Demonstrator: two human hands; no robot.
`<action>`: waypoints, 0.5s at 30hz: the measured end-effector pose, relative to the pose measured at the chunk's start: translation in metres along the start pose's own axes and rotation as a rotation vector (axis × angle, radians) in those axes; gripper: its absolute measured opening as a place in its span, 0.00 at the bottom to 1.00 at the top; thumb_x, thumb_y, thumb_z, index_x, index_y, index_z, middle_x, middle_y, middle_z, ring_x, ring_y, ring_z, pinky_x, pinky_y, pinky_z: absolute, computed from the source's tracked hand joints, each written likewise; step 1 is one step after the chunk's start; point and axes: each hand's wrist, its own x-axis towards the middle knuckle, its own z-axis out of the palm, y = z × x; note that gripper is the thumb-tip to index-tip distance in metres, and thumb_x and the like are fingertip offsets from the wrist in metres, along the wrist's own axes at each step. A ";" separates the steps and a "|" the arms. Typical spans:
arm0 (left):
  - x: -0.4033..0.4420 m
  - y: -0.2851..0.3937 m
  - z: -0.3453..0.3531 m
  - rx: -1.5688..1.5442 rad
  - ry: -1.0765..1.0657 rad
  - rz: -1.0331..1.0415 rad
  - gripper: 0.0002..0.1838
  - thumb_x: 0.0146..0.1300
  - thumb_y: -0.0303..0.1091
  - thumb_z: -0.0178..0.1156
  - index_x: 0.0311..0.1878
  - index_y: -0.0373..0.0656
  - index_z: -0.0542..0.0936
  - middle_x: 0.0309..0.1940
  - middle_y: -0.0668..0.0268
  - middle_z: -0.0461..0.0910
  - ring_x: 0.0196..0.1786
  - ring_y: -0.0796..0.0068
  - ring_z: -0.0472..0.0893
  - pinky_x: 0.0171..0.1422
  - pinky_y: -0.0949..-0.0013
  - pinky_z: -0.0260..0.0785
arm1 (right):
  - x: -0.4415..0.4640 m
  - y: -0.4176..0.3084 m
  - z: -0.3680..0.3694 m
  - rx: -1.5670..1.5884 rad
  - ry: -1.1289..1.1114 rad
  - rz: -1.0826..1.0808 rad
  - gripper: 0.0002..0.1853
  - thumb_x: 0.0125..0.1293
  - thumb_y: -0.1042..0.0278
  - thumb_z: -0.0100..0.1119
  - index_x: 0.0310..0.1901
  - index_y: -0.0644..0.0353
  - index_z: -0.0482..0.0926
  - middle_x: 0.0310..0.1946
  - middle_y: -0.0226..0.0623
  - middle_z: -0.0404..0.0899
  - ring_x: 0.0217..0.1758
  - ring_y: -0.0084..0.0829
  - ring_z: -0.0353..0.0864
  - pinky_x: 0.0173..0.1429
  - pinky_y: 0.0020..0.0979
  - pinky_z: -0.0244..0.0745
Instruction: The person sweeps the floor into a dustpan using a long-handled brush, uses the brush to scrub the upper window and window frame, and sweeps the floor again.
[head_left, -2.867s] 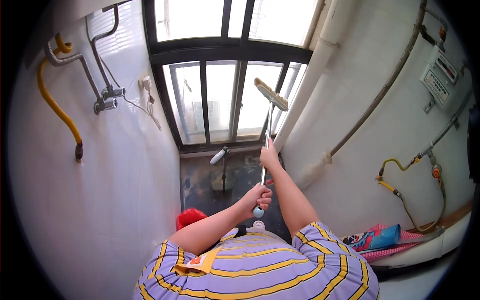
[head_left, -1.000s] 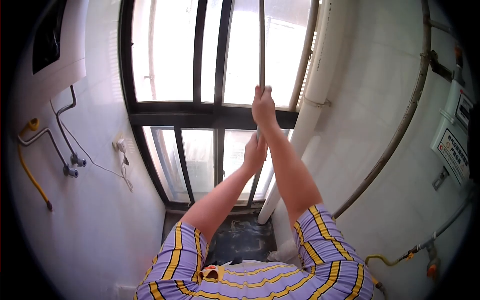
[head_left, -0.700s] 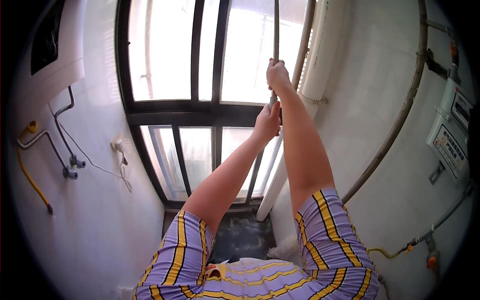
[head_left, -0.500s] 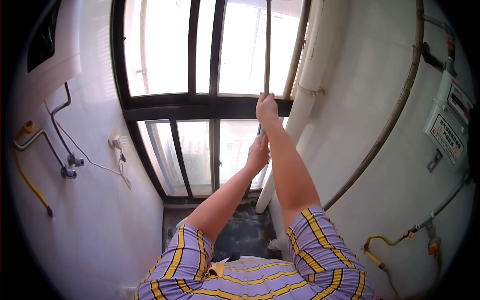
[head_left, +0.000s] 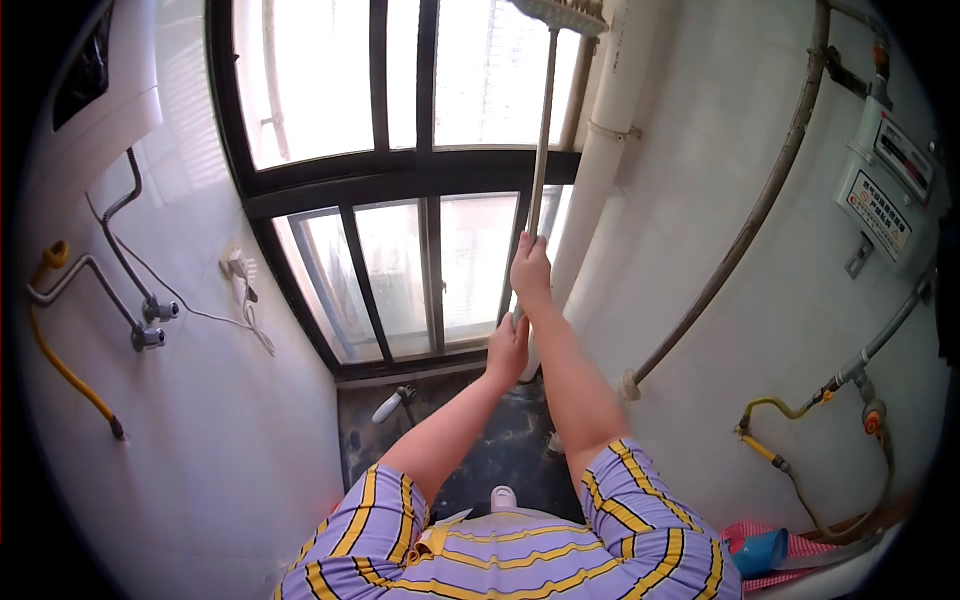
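Both hands are wrapped round the pale pole of a long-handled broom (head_left: 545, 140), held upright in front of the window (head_left: 430, 180). Higher on the pole is my right hand (head_left: 531, 270), closed on it. Just below, my left hand (head_left: 508, 348) grips the lower end. The broom's wide head (head_left: 563, 14) shows at the top edge of the view, partly cut off, near the white drainpipe (head_left: 607, 110). Whether the head touches anything, I cannot tell.
On the left wall are a white water heater (head_left: 125, 110), metal hoses, valves (head_left: 150, 338) and a plugged-in cord (head_left: 236, 265). A brown pipe (head_left: 770, 215), a gas meter (head_left: 885, 190) and yellow hose (head_left: 765, 455) line the right wall. A white-handled object (head_left: 388, 407) lies on the dark floor (head_left: 480, 440).
Both hands and the pole have come down, and the broom head now shows at the top. The view has tilted lower, bringing a shoe and the white-handled object into sight.
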 end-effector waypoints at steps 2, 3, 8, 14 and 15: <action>0.024 0.026 0.000 -0.009 0.020 0.050 0.27 0.76 0.53 0.46 0.40 0.32 0.70 0.32 0.36 0.76 0.41 0.29 0.74 0.41 0.44 0.66 | 0.023 -0.025 -0.008 0.002 0.057 -0.075 0.26 0.79 0.46 0.36 0.53 0.64 0.71 0.41 0.61 0.82 0.49 0.63 0.80 0.54 0.53 0.75; 0.039 0.040 0.002 -0.016 0.033 0.078 0.26 0.76 0.53 0.46 0.41 0.32 0.70 0.33 0.36 0.76 0.41 0.30 0.75 0.42 0.45 0.66 | 0.039 -0.039 -0.012 -0.022 0.072 -0.118 0.25 0.79 0.46 0.36 0.53 0.63 0.71 0.40 0.61 0.82 0.49 0.62 0.80 0.53 0.53 0.76; 0.135 0.123 0.007 -0.214 0.069 0.199 0.27 0.76 0.53 0.45 0.45 0.33 0.72 0.32 0.41 0.79 0.42 0.32 0.77 0.45 0.49 0.69 | 0.129 -0.132 -0.031 -0.041 0.152 -0.409 0.25 0.78 0.49 0.40 0.51 0.69 0.69 0.38 0.68 0.81 0.47 0.68 0.79 0.51 0.57 0.75; 0.222 0.235 -0.011 -0.286 0.000 0.145 0.31 0.75 0.57 0.45 0.43 0.31 0.72 0.26 0.54 0.80 0.25 0.64 0.82 0.31 0.61 0.74 | 0.220 -0.242 -0.057 -0.077 0.012 -0.222 0.27 0.78 0.47 0.37 0.56 0.68 0.68 0.39 0.59 0.83 0.38 0.52 0.87 0.40 0.44 0.84; 0.230 0.233 -0.008 -0.277 0.005 0.140 0.31 0.75 0.58 0.45 0.42 0.31 0.73 0.26 0.54 0.79 0.24 0.65 0.82 0.29 0.62 0.73 | 0.231 -0.246 -0.058 -0.057 -0.028 -0.177 0.27 0.78 0.47 0.37 0.56 0.68 0.67 0.38 0.58 0.83 0.35 0.49 0.87 0.38 0.43 0.84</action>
